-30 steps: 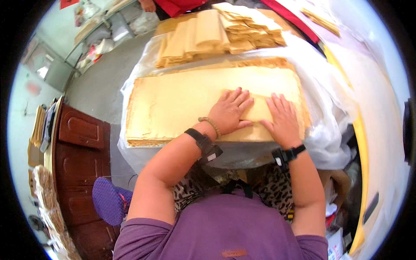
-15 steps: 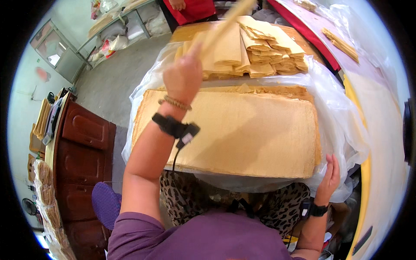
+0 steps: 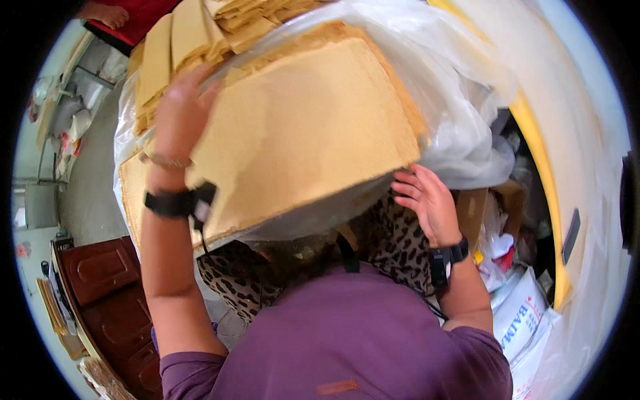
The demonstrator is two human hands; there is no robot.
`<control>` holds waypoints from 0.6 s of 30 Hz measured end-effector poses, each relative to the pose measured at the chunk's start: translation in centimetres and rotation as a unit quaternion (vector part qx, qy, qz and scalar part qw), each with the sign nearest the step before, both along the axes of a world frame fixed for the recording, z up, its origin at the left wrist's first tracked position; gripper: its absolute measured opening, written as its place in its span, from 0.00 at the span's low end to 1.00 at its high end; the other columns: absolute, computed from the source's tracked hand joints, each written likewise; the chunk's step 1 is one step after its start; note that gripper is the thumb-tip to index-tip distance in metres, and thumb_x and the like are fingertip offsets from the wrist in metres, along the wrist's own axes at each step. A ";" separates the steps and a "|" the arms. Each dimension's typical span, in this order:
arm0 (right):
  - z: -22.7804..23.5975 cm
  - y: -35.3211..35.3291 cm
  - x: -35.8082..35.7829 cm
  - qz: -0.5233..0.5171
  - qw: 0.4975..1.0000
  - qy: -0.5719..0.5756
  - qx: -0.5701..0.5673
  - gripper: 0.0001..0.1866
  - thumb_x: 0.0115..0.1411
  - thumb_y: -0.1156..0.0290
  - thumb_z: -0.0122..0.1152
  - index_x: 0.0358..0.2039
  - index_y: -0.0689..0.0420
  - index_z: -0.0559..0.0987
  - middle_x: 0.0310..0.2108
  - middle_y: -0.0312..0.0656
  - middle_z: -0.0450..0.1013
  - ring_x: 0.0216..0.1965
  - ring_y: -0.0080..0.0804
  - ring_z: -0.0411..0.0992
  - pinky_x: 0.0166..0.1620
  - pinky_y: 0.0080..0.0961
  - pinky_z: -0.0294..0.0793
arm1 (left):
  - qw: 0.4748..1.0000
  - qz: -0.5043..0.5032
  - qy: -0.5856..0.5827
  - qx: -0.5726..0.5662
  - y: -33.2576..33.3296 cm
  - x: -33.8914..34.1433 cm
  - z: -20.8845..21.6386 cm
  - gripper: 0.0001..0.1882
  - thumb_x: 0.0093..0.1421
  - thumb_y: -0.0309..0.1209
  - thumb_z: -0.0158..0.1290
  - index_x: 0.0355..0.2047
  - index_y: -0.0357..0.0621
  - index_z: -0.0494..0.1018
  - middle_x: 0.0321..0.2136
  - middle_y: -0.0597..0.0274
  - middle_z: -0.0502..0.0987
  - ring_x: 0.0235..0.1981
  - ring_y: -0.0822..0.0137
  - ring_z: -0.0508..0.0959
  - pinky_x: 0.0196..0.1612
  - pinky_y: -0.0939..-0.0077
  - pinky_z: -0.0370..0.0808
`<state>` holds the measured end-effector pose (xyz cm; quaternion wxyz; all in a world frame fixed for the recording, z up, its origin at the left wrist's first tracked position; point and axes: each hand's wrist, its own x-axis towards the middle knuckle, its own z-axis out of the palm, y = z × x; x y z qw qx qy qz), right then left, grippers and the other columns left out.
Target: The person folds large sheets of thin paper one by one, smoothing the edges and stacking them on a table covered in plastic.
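Observation:
A broad stack of thin tan sheets (image 3: pixel 300 127) lies in front of me, its edges ragged and darker at the far side. My left hand (image 3: pixel 181 120), blurred by motion, is over the far left part of the stack beside the folded sheets (image 3: pixel 190 33). Its fingers look apart, with nothing visible in them. At the stack's near right corner is my right hand (image 3: pixel 427 203), its fingers loosely bent and spaced. The fingertips reach the corner edge; I cannot make out any sheet pinched between them.
Clear plastic film (image 3: pixel 460 100) spreads under and around the stack. A yellow-edged table (image 3: pixel 550 200) runs along the right, with bags (image 3: pixel 523 320) and a cardboard box (image 3: pixel 472 213) below it. A dark red cabinet (image 3: pixel 100 273) stands at left. Another person's hand (image 3: pixel 110 15) shows at the far left.
The long pale strip that my left hand held up is no longer in it. My left hand is lower, and my right hand has come to the stack's near corner. The view has turned right.

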<state>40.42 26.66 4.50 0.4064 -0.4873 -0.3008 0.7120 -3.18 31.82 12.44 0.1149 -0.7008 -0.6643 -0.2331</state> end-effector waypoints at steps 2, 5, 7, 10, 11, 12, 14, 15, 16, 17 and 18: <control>0.0 -0.2 -0.7 -0.006 1.000 0.005 -0.009 0.20 0.72 0.59 0.50 0.56 0.61 0.69 0.50 0.47 0.75 0.51 0.35 0.75 0.49 0.31 0.77 | 0.983 -0.160 -0.086 -0.019 -3.0 9.1 -1.6 0.22 0.58 0.34 0.63 0.52 0.41 0.76 0.50 0.47 0.79 0.51 0.47 0.77 0.55 0.60 0.75; -0.9 0.8 -0.7 0.016 0.990 0.142 -0.015 0.19 0.72 0.61 0.51 0.56 0.59 0.69 0.52 0.45 0.73 0.53 0.34 0.74 0.51 0.32 0.76 | 0.975 -0.196 -0.066 -0.086 -6.5 18.0 -4.4 0.29 0.55 0.37 0.65 0.57 0.44 0.73 0.60 0.54 0.72 0.63 0.53 0.69 0.64 0.58 0.65; -1.0 1.0 -1.1 0.014 0.991 0.130 0.024 0.18 0.71 0.63 0.52 0.56 0.59 0.69 0.52 0.44 0.73 0.52 0.33 0.74 0.51 0.33 0.75 | 0.975 -0.189 -0.066 -0.099 -6.5 19.4 -5.1 0.30 0.54 0.38 0.65 0.57 0.44 0.72 0.61 0.55 0.71 0.64 0.53 0.67 0.64 0.58 0.64; -1.3 1.3 -1.8 0.009 0.990 0.121 0.068 0.19 0.68 0.67 0.58 0.56 0.59 0.69 0.50 0.41 0.74 0.50 0.31 0.74 0.51 0.32 0.76 | 0.976 -0.179 -0.080 -0.097 -6.4 19.7 -5.7 0.32 0.51 0.38 0.66 0.56 0.44 0.72 0.60 0.56 0.72 0.64 0.54 0.67 0.62 0.59 0.64; -1.5 1.5 -2.1 0.016 0.993 0.092 0.077 0.19 0.67 0.69 0.60 0.56 0.60 0.70 0.49 0.41 0.74 0.50 0.30 0.74 0.51 0.31 0.77 | 0.973 -0.186 -0.099 -0.093 -6.3 19.5 -5.7 0.32 0.51 0.38 0.67 0.55 0.43 0.73 0.59 0.55 0.73 0.63 0.53 0.69 0.61 0.59 0.65; -1.8 1.6 -2.3 0.023 0.994 0.062 0.085 0.20 0.66 0.70 0.61 0.55 0.60 0.70 0.49 0.41 0.74 0.49 0.29 0.74 0.50 0.30 0.78 | 0.970 -0.193 -0.118 -0.090 -6.2 19.3 -5.8 0.32 0.51 0.39 0.67 0.55 0.43 0.73 0.58 0.55 0.74 0.62 0.52 0.70 0.61 0.58 0.66; -2.6 1.8 -2.6 0.025 0.993 0.074 0.094 0.20 0.65 0.71 0.63 0.55 0.60 0.71 0.48 0.41 0.74 0.48 0.28 0.74 0.49 0.29 0.79 | 0.969 -0.204 -0.116 -0.080 -5.8 18.9 -6.3 0.31 0.50 0.39 0.67 0.54 0.43 0.74 0.57 0.54 0.75 0.60 0.52 0.71 0.61 0.58 0.67; -2.9 1.9 -2.8 0.026 0.991 0.081 0.104 0.21 0.64 0.72 0.64 0.55 0.60 0.71 0.47 0.41 0.74 0.47 0.28 0.75 0.48 0.29 0.80 | 0.967 -0.215 -0.117 -0.068 -5.6 18.7 -6.5 0.31 0.50 0.40 0.68 0.53 0.42 0.74 0.55 0.54 0.76 0.59 0.51 0.73 0.60 0.58 0.69; -3.0 1.9 -2.8 0.027 0.991 0.083 0.103 0.21 0.64 0.72 0.64 0.55 0.60 0.71 0.47 0.41 0.74 0.47 0.28 0.75 0.48 0.29 0.80 | 0.968 -0.214 -0.115 -0.069 -5.4 18.5 -6.6 0.31 0.50 0.40 0.68 0.53 0.42 0.74 0.55 0.54 0.76 0.59 0.51 0.73 0.60 0.58 0.69; -3.1 2.0 -2.9 0.025 0.989 0.089 0.111 0.21 0.63 0.72 0.64 0.55 0.61 0.71 0.46 0.41 0.75 0.46 0.28 0.75 0.48 0.29 0.80 | 0.965 -0.227 -0.119 -0.058 -5.3 18.3 -6.6 0.30 0.49 0.40 0.68 0.52 0.42 0.75 0.55 0.53 0.76 0.58 0.50 0.74 0.60 0.58 0.70; -3.2 2.0 -2.9 0.024 0.988 0.093 0.119 0.20 0.63 0.73 0.64 0.55 0.61 0.72 0.46 0.41 0.75 0.45 0.28 0.75 0.49 0.29 0.80 | 0.962 -0.240 -0.124 -0.048 -5.2 18.2 -6.6 0.30 0.49 0.41 0.68 0.51 0.42 0.76 0.54 0.53 0.77 0.57 0.50 0.74 0.60 0.59 0.71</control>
